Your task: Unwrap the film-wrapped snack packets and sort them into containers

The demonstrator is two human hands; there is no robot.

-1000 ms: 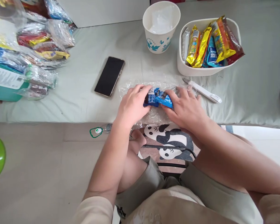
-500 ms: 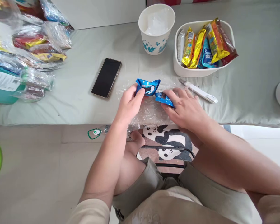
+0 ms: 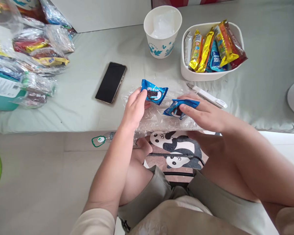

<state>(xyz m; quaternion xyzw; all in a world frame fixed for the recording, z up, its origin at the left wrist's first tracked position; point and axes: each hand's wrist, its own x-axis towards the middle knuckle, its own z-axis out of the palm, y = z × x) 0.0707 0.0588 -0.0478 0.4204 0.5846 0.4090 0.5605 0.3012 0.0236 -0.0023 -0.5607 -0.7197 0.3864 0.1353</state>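
My left hand (image 3: 134, 109) pinches one small blue cookie packet (image 3: 154, 91) by its near edge, holding it up with the printed side showing. A second blue cookie packet (image 3: 180, 108) is gripped by my right hand (image 3: 205, 114), tilted just above a crumpled clear plastic wrapper (image 3: 159, 119). The wrapper lies on the pale green cloth surface (image 3: 93, 81) under both hands. The two packets are apart, about a hand's width between them.
A black phone (image 3: 110, 82) lies left of my hands. Behind stand a white paper cup (image 3: 162, 31) and a white tub (image 3: 205, 73) of several snack packets. A white utility knife (image 3: 207, 95) lies right. Bagged snacks (image 3: 34, 55) pile at the far left.
The two blue packets were together under both hands. My left hand lifted one up and away to the left; my right hand then raised and turned the other.
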